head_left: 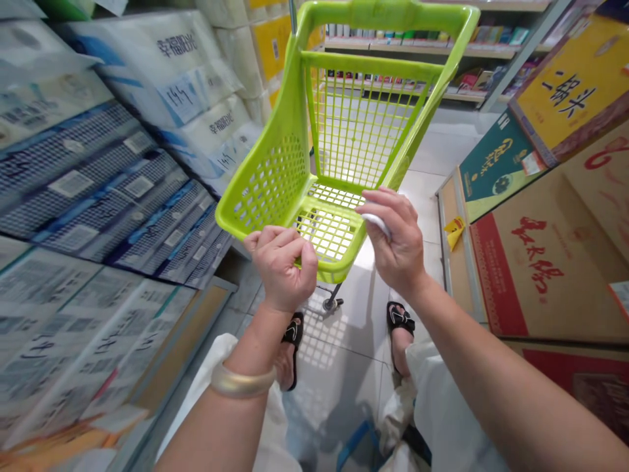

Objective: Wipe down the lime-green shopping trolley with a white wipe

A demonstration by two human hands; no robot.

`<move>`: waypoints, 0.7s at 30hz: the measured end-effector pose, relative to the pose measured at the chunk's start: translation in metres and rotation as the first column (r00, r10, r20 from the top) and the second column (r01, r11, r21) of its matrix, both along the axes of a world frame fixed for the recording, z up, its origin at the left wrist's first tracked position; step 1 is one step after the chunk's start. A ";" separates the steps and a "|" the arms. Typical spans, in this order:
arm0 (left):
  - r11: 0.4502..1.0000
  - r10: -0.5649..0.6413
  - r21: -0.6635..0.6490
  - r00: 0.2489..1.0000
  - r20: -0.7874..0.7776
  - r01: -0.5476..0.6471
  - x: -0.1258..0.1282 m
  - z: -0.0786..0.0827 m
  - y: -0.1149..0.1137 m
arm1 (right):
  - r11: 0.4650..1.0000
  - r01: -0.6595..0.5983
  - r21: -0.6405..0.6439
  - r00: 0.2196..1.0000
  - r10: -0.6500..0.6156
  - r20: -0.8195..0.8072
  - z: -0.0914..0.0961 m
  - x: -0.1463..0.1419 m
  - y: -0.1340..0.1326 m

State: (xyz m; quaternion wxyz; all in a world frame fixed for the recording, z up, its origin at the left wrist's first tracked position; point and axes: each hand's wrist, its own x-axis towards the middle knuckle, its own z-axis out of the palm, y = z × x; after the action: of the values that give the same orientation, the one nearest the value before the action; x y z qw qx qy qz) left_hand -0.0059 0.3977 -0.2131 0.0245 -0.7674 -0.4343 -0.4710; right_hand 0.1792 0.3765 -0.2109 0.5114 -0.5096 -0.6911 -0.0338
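A lime-green plastic shopping cart [275, 183] stands on the tiled floor right in front of me, its mesh basket empty. My left hand [282, 265] is closed in a fist on the cart's near rim. My right hand [396, 239] hovers at the near right corner of the basket, fingers curled around a small white object [376, 223] that I cannot name. A pale bangle [240, 381] sits on my left wrist. My feet in black sandals [399, 318] show below the cart.
Stacked packs of tissue and paper goods [122, 177] fill the shelving on the left. Cardboard boxes with red and yellow print [545, 262] line the right. More shelves [457, 72] cross the far end of the narrow aisle. A small yellow item [455, 229] lies on the floor.
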 end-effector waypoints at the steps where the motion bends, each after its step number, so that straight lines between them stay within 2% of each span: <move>1: 1.000 0.010 0.010 1.000 -0.001 -0.010 -0.002 -0.001 0.001 | 1.000 0.008 0.003 1.000 -0.008 -0.013 0.001 -0.002 0.000; 2: 0.999 0.023 0.025 1.000 -0.002 -0.023 -0.004 -0.002 0.003 | 1.000 -0.015 0.003 1.000 0.015 0.005 0.003 -0.006 -0.001; 4: 0.997 0.050 0.060 0.999 -0.001 -0.050 -0.010 -0.004 0.006 | 0.988 -0.153 -0.003 0.980 0.152 0.130 0.006 -0.017 -0.006; 6: 0.994 0.078 0.081 0.997 0.019 -0.079 -0.016 -0.006 0.008 | 0.949 -0.315 -0.027 0.909 0.310 0.279 0.008 -0.027 -0.009; 7: 0.992 0.095 0.076 0.995 0.040 -0.098 -0.019 -0.006 0.009 | 0.935 -0.353 -0.041 0.881 0.346 0.323 0.010 -0.029 -0.009; 9: 0.989 0.139 0.037 0.985 0.105 -0.144 -0.023 -0.007 0.010 | 0.953 -0.298 -0.051 0.898 0.298 0.324 0.011 -0.028 -0.002; 12: 0.982 0.188 -0.039 0.952 0.241 -0.184 -0.027 -0.008 0.011 | 0.997 -0.074 -0.037 0.978 0.079 0.191 0.009 -0.023 0.014; 14: 0.982 0.191 -0.059 0.922 0.336 -0.182 -0.027 -0.008 0.012 | 1.000 -0.011 -0.018 0.992 0.013 0.126 0.006 -0.026 0.019; 16: 0.982 0.188 -0.075 0.898 0.398 -0.173 -0.026 -0.009 0.013 | 0.996 -0.082 0.017 0.987 0.079 0.137 0.002 -0.036 0.016; 19: 0.981 0.192 -0.121 0.866 0.461 -0.153 -0.026 -0.010 0.014 | 0.960 -0.272 0.068 0.940 0.250 0.233 -0.004 -0.051 0.005; 21: 0.976 0.200 -0.179 0.824 0.529 -0.122 -0.028 -0.012 0.015 | 0.944 -0.318 0.084 0.919 0.285 0.273 -0.006 -0.052 0.002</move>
State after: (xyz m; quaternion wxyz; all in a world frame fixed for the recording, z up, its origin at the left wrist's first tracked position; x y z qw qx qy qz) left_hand -0.0339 0.4128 -0.2256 -0.1130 -0.5624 -0.5178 -0.6347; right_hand 0.1274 0.3782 -0.2167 0.4476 -0.3546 -0.8184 -0.0640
